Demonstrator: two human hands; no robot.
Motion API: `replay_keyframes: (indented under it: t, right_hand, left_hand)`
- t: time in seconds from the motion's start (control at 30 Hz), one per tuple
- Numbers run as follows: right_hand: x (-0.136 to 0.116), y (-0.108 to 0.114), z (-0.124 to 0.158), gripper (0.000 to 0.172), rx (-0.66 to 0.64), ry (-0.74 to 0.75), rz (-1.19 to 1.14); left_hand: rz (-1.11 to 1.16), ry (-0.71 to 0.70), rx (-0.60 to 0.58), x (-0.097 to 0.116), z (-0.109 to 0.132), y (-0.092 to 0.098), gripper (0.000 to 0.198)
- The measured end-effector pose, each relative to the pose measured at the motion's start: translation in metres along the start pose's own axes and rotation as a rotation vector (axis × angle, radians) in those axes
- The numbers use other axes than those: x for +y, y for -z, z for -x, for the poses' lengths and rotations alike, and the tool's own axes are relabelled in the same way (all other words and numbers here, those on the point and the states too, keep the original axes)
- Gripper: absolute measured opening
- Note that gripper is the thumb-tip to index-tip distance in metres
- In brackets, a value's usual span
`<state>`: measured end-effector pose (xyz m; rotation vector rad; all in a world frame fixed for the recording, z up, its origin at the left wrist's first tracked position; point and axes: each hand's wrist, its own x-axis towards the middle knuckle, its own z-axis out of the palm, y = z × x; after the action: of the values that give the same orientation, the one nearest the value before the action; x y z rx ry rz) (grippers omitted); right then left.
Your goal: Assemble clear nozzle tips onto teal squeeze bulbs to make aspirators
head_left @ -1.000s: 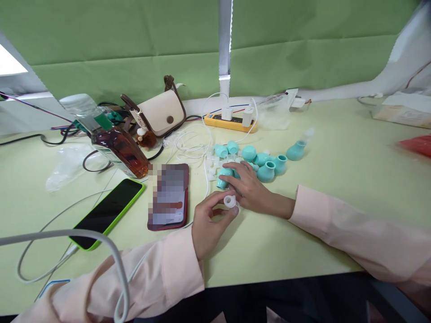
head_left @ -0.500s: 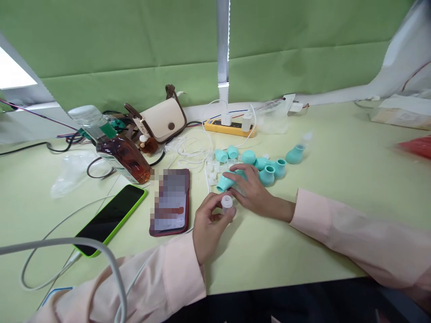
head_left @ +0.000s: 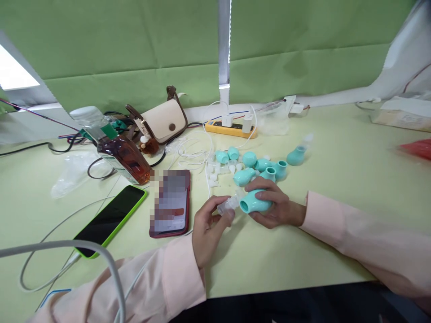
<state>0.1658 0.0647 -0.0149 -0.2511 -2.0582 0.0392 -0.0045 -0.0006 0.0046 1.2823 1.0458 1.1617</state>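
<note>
Between the thumb and fingers of my left hand is a small clear plastic nozzle, pointing right. My right hand is wrapped round a teal squeeze bulb, its open neck facing left toward the nozzle. The two parts are close together; whether they touch I cannot tell. Several more teal bulbs lie and stand behind my right hand. Small clear and white plastic pieces are scattered left of those bulbs. Apart to the right stands a bulb with a clear tip fitted.
Left of my hands lie a phone in a red case and a green-edged phone. Behind them are a bottle of brown liquid, a cream handbag and a yellow power strip. A grey cable crosses near my left sleeve.
My right hand has picked a teal bulb from the group and drawn it nearer, to the right of my left hand. My left hand has tipped the clear nozzle from upright to sideways.
</note>
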Motion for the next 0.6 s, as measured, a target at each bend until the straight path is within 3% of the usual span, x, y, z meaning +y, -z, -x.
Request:
replay_keyframes:
  t: [0.13,0.27,0.4,0.6]
  right_hand:
    - [-0.01,0.006,0.003,0.043,-0.047,-0.092,0.01]
    - [-0.018,0.007,0.006,0.038,-0.114,-0.168,-0.038]
    - [-0.022,0.005,0.009,0.035,-0.18,-0.181,-0.092]
    - [-0.026,0.003,0.01,0.034,-0.208,-0.188,-0.102]
  left_hand:
    - [-0.081,0.019,-0.065,-0.002,0.005,0.001,0.022]
    - [-0.173,0.018,-0.028,-0.011,0.007,0.001,0.034]
    - [-0.199,0.028,-0.123,-0.012,0.005,0.001,0.038]
    - [-0.139,0.088,-0.11,-0.009,0.002,0.0,0.032]
